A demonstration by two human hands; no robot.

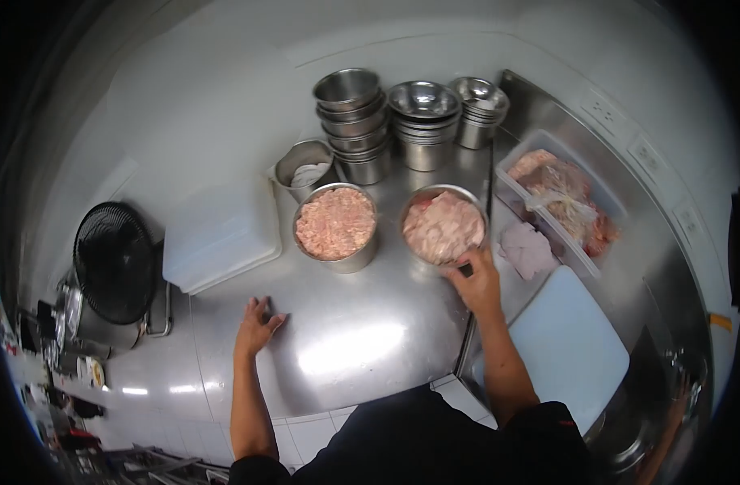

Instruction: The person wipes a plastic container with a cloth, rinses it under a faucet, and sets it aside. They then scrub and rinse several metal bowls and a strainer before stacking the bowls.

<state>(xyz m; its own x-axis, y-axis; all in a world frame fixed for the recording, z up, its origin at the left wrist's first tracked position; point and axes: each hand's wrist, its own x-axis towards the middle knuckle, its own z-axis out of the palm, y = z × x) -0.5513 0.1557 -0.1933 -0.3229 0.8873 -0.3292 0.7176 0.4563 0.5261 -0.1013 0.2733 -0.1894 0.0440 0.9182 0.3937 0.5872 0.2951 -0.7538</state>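
My right hand (475,283) is at the near rim of a round steel container (418,254), with its thumb and fingers closed on the edge. Pieces of pale pink raw meat (444,226) fill that container to the top. My left hand (259,325) is over the steel table, holding nothing, its thumb and fingers apart. Beyond it, to the upper right, stands a second steel container (355,262) heaped with ground raw meat (336,223).
Stacked steel pots (358,129) and bowls (424,101) line the wall. A translucent plastic box (224,234) stands left, near a black mesh basket (115,263). At right are a tub (531,204) of bagged meat, a pinkish cloth (527,249) and a light-blue cutting board (572,339).
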